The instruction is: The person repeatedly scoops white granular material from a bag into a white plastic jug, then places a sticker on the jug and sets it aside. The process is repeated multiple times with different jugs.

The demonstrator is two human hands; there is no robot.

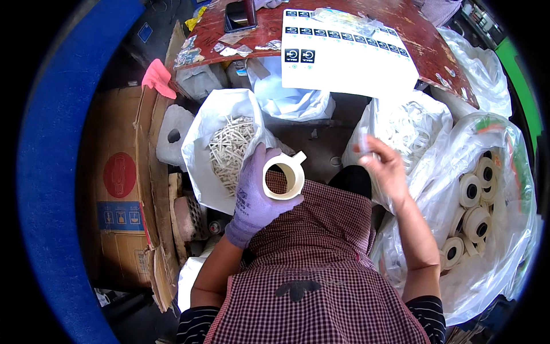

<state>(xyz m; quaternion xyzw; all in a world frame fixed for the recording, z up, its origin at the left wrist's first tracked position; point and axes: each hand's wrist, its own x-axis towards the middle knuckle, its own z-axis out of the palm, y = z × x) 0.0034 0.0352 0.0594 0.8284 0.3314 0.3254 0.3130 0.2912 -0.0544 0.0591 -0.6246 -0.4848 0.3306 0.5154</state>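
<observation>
My left hand (261, 193), in a purple work glove, holds a cream plastic ring-shaped part (270, 192) with a short side spout, its open end facing up above my lap. To the right, my bare right hand (382, 161) is raised with a small, pale translucent piece (364, 142) pinched between thumb and fingers; motion blurs it. Left of the gloved hand, a white sack (202, 180) holds many small off-white plastic pieces (230, 146). Just beyond my right hand, another white sack holds white rings or loops (410, 129).
A sticker sheet (343, 73) and a phone (240, 17) lie on the worn red table (266, 26) ahead. At right, a clear bag (434, 296) holds cream round parts (470, 191). A cardboard box (120, 129) stands left. Another person's gloved hand (268, 3) shows at the top.
</observation>
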